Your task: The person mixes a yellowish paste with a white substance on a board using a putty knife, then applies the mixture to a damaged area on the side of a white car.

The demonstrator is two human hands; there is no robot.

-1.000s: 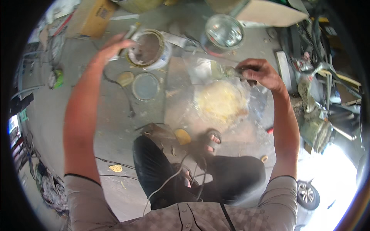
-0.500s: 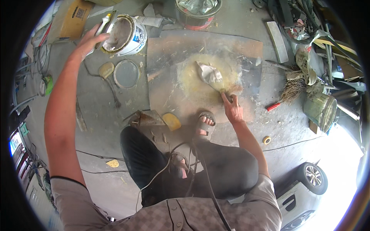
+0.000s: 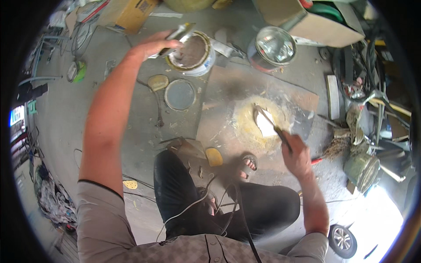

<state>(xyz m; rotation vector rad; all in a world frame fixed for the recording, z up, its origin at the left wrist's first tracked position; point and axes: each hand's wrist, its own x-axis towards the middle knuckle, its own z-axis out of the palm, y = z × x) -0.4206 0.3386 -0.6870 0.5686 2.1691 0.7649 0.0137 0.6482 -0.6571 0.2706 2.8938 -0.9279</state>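
Observation:
My right hand [image 3: 297, 154] is closed round the dark handle of a putty knife [image 3: 280, 133]. Its blade reaches over a lump of whitish putty [image 3: 265, 125] on a flat board [image 3: 219, 94], inside a yellow-stained patch. At the far left, my left hand [image 3: 160, 45] grips a flat, metal-edged scraper-like piece [image 3: 183, 33], blurred here, beside an open tin [image 3: 202, 69] of greyish-pink paste. A white tube with a yellow tip, seen in that hand earlier, is hard to make out now. A round grey lid [image 3: 180, 94] lies near the tin.
Behind the board stand a bucket [image 3: 272, 46] with crumpled clear wrapping and a cardboard box [image 3: 326, 30]. At right lie a brush-like bundle [image 3: 335, 147], a greenish bucket [image 3: 362, 171] and scrap. A yellow pad [image 3: 214, 157] is near my feet; cables [image 3: 193, 206] hang across my legs.
The view has shifted, so the scene sits farther right. My right hand has turned the putty knife over the board, and the putty shows beneath its blade. My left hand has moved closer over the tin.

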